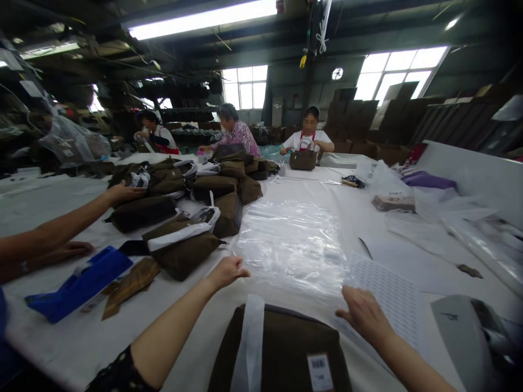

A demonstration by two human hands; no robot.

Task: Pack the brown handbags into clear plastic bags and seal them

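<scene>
The near bag (294, 343) is showing olive-brown; its strap wrap (250, 343), white; the left dispenser (81, 284), blue; the far blouse (244, 136), purple floral.

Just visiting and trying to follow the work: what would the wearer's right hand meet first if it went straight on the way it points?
Most likely the clear plastic: the right hand points toward its near right corner, though depth is unclear and they may be touching.

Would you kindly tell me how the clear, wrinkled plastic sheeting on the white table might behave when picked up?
The clear, wrinkled plastic sheeting would probably sag, since it looks thin and creased. Its glossy surface suggests it may be slippery.
</scene>
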